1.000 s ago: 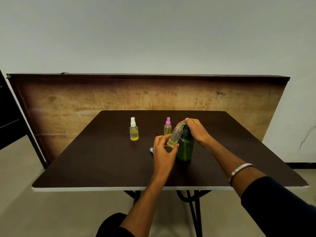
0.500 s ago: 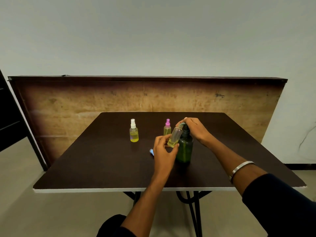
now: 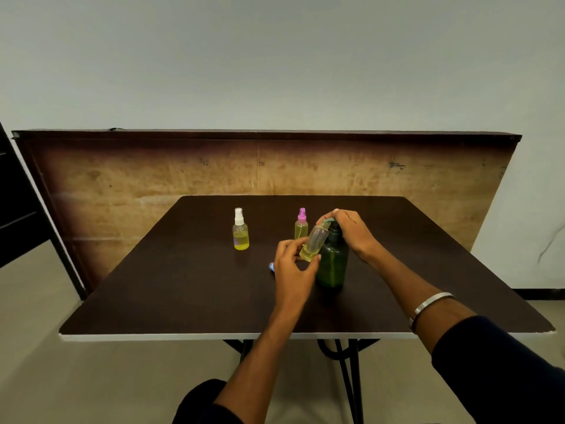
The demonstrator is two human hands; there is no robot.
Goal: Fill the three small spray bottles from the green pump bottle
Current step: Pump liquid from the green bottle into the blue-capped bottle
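Very little is changing across these moments. The right hand (image 3: pixel 351 232) is easing slightly upward on the pump head of the green pump bottle (image 3: pixel 332 261), its fingers now sitting a touch higher over the nozzle than a second ago. The uncapped spray bottle (image 3: pixel 313 243), tilted with its mouth toward the nozzle, is staying pressed beside the green pump bottle, and the pool of yellow liquid in its lower end is looking much the same; any rise is too small to tell. The left hand (image 3: pixel 293 267) is shifting only a trace against that bottle's base. The whole scene is drifting a little in the view as the head moves.
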